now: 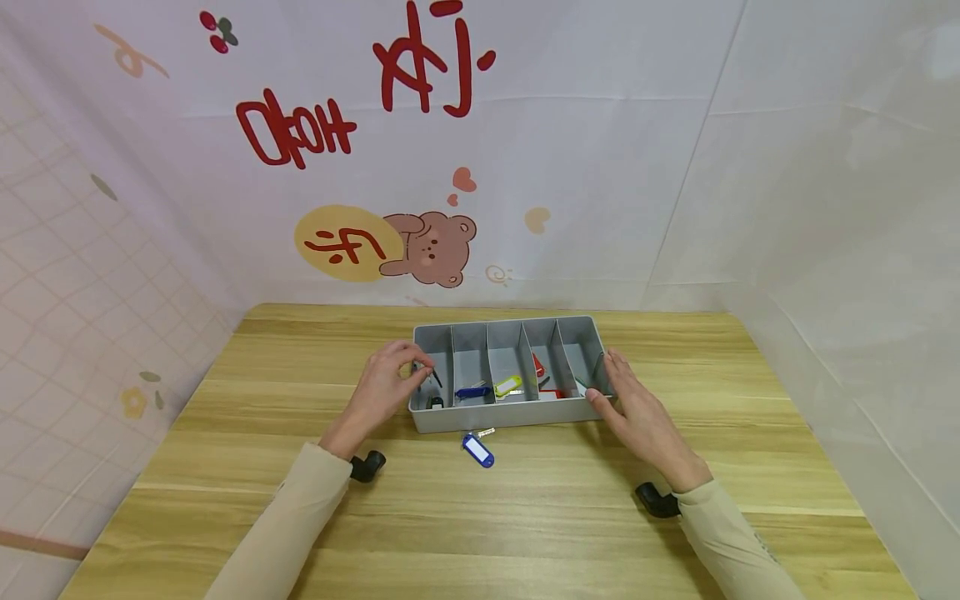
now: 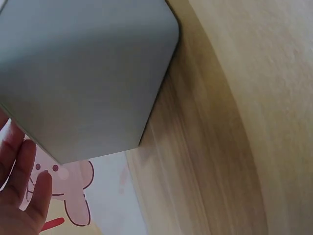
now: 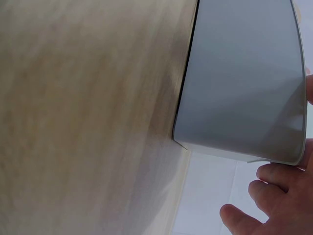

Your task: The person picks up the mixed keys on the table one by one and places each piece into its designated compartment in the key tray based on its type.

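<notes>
A grey tray [image 1: 517, 414] with several compartments stands on the wooden table. Above its leftmost compartment, my left hand [image 1: 387, 377] pinches a thin dark piece [image 1: 437, 377] between thumb and fingers; its kind is too small to tell. Below that lies a black item [image 1: 436, 402]. Blue [image 1: 474, 392], yellow [image 1: 508, 385] and red key tags [image 1: 538, 365] lie in compartments further right. My right hand [image 1: 643, 417] rests at the tray's right end, thumb over the front rim and extended fingers along the side. In the right wrist view, fingertips touch the tray's [image 3: 239, 83] edge.
A blue key tag [image 1: 478, 450] with a key [image 1: 486, 432] lies on the table [image 1: 525, 525] just in front of the tray. Behind the table hangs a printed white cloth [image 1: 600, 167], with more cloth on both sides.
</notes>
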### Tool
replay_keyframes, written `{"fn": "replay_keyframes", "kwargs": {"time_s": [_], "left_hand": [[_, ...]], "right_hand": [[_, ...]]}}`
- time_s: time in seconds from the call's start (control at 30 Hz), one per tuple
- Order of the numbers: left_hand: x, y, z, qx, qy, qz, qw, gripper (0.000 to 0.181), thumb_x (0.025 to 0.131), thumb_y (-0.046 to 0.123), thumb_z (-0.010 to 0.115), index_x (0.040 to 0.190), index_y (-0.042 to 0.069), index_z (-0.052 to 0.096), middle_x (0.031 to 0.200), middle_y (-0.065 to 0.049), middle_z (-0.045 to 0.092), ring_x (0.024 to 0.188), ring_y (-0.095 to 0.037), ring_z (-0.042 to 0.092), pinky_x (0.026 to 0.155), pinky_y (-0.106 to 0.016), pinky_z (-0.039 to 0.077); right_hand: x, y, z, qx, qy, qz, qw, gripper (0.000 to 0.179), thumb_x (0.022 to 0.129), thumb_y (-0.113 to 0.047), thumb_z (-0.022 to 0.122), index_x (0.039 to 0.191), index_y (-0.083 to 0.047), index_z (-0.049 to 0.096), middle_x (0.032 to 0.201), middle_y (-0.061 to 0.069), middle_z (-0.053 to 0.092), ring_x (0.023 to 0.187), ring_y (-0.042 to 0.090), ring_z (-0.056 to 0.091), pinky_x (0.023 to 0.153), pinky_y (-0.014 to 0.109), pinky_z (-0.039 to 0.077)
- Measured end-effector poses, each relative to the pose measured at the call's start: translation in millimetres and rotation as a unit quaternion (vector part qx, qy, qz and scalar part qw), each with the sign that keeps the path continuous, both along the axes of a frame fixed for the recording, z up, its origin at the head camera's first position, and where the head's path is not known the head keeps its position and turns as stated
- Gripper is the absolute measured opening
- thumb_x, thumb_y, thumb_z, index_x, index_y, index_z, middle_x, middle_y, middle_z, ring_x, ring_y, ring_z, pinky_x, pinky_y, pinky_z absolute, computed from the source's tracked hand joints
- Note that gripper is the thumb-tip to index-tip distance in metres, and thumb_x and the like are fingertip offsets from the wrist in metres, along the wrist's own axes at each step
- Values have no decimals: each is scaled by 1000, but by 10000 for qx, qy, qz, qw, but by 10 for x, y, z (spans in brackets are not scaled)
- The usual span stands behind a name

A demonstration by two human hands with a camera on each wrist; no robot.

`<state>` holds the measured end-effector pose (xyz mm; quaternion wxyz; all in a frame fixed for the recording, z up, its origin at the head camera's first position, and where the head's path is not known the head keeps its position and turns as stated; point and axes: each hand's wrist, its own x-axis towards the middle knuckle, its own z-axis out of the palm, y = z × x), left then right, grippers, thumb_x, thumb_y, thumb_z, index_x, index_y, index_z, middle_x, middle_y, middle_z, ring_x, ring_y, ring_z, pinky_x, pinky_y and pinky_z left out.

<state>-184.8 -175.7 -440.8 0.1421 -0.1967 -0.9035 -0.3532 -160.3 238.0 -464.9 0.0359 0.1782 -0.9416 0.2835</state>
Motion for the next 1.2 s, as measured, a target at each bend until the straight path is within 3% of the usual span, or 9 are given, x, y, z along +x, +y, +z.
{"fn": "replay_keyframes", "kwargs": {"time_s": [0.17,0.37,0.5,0.67,0.87,1.07,1.2], "left_hand": [[-15,-6,-22,-56,14,139,9999,6,90,2,79,94,6,79,120,-11,66,119,-34,58,101,-55,47],[-14,-14,-36,-278,-219,355,9987,6,93,7,76,97,5,80,140,-15,60,137,-39,48,114,-61,34],[-13,-41,-46,-286,-447,390,9978,23,96,13,75,115,2,77,150,-16,52,142,-40,43,116,-62,31],[12,-103,-73,-214,-782,296,9963,53,100,24,69,147,2,57,162,-17,39,147,-41,38,117,-63,31],[108,-199,-132,-219,-801,-6,9965,68,106,38,57,159,1,37,168,-17,28,153,-41,27,120,-63,25],[208,-236,-164,-483,-561,-162,9971,67,108,39,52,159,-1,36,168,-19,27,153,-42,25,120,-63,23],[257,-231,-155,-622,-723,-170,9953,71,106,43,54,161,2,34,168,-18,27,155,-40,23,121,-63,21]], "right_hand": [[-6,-9,-9,18,16,4,10000,80,108,-46,51,161,7,22,170,21,17,156,42,17,120,62,23],[0,-17,-13,9,4,11,10000,80,108,-46,51,161,6,21,170,20,16,156,41,17,120,62,23],[3,-21,-14,16,14,0,10000,80,108,-46,51,161,5,21,170,20,16,156,42,18,119,63,24],[2,-33,-3,-16,18,5,10000,80,108,-46,52,161,6,22,170,21,17,156,42,18,119,63,24],[-5,-34,-8,-27,77,-8,10000,79,108,-45,52,162,4,22,170,22,16,156,42,16,119,64,23],[44,-106,52,-166,481,11,9987,77,107,-41,56,162,2,24,171,19,16,156,42,15,120,63,22],[136,-245,133,-374,1109,236,9929,72,105,-31,62,160,3,31,168,20,25,154,44,22,123,55,23]]}}
